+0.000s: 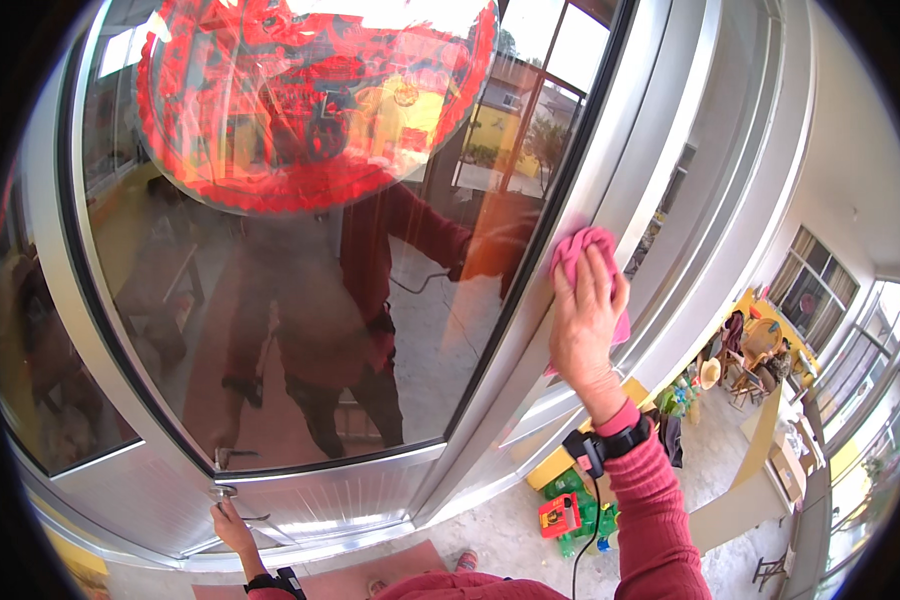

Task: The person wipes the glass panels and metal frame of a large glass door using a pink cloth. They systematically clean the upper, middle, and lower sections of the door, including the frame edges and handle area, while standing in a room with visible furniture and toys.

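Observation:
My right hand (586, 330) presses a folded pink cloth (586, 241) against the silver metal frame (529, 330) of a glazed door. The cloth shows above the fingers and along the palm's outer side. Low on the left, my left hand (232, 526) grips the metal door handle (223, 492), its fingers partly hidden. Between my hands lies the dark glass pane (435, 360), which reflects a person in a red sweater. A round red paper-cut decoration (307, 180) is on the pane's upper part.
Green plastic bottles (589, 517) and a red box (559, 516) sit on the floor below my right arm. A pale table or panel (735, 517) stands at right, with cardboard boxes (787, 469). Farther back are wooden chairs (757, 345). A reddish mat (390, 566) lies near my feet.

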`<move>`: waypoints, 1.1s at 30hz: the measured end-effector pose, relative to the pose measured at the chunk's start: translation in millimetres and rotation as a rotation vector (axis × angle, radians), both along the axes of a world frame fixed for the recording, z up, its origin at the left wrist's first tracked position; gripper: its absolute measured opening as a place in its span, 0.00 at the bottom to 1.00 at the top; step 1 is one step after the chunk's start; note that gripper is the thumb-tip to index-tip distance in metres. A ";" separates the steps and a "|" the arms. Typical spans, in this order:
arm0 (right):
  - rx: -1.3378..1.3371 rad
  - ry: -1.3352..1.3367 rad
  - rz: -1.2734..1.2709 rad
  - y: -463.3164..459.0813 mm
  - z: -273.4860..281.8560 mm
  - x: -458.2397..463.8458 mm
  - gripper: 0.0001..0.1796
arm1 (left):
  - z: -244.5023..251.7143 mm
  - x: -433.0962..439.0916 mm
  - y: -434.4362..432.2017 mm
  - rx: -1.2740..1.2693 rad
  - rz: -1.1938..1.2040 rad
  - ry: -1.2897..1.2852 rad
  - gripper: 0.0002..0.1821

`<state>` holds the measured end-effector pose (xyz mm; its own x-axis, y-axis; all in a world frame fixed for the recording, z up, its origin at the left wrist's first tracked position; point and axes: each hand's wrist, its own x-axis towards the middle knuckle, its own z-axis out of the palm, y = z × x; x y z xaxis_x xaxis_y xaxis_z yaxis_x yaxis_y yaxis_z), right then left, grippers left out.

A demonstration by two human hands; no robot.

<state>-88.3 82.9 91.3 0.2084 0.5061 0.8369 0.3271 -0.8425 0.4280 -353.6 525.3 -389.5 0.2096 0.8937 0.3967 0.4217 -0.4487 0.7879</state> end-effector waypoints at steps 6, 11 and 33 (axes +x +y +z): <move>0.020 0.133 0.032 -3.7 -77.5 -3.1 0.25 | -2.6 0.4 3.0 -0.039 -0.017 -0.020 0.22; -0.049 0.237 0.055 -13.3 -132.4 -5.4 0.25 | -4.2 -0.2 3.9 -0.064 -0.016 -0.019 0.22; 0.049 0.117 0.077 -0.8 -84.7 -0.8 0.22 | -0.1 0.1 0.1 -0.039 -0.006 -0.006 0.21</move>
<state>-89.1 82.1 6.6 0.2680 0.4832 0.8335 0.4373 -0.8319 0.3417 -353.5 525.4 -389.6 0.2123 0.9073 0.3629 0.4143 -0.4199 0.8075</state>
